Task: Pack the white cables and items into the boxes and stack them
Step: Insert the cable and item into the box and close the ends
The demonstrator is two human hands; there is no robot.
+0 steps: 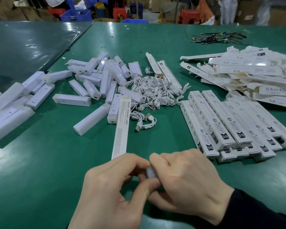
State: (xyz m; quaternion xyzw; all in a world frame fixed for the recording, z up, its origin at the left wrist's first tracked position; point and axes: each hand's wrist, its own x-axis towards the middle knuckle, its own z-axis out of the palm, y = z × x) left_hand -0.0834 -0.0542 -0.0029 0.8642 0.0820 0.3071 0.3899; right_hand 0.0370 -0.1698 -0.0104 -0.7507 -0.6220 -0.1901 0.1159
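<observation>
Holding a small white plastic piece [151, 172] between both hands, I have the fingers of my left hand [112, 192] and right hand [186, 184] curled and pinched narrowly around it, close to my body over the green table [155, 38]; most of the piece is hidden by the fingers, so I cannot tell whether it is a lamp end or a box flap. The long white printed carton marked as a sensor lamp [121, 126] lies just beyond my left hand, its near end almost at my knuckles, though I cannot tell whether it is touching them. Farther ahead of both hands sits the tangle of coiled white USB cables [155, 93], with the heap of white rectangular lamp bars [96, 83] ahead and to the left. Ahead and to the right of my right hand, the rows of closed white boxes [238, 126] are already stacked, and behind them lies a loose heap of flat unfolded white cartons [257, 73]. My judgement is that I am readying one item for the carton. To do it well I should keep the pinch light, line the piece square with the carton mouth, slide it straight in without creasing the flaps, then add one cable before closing.
</observation>
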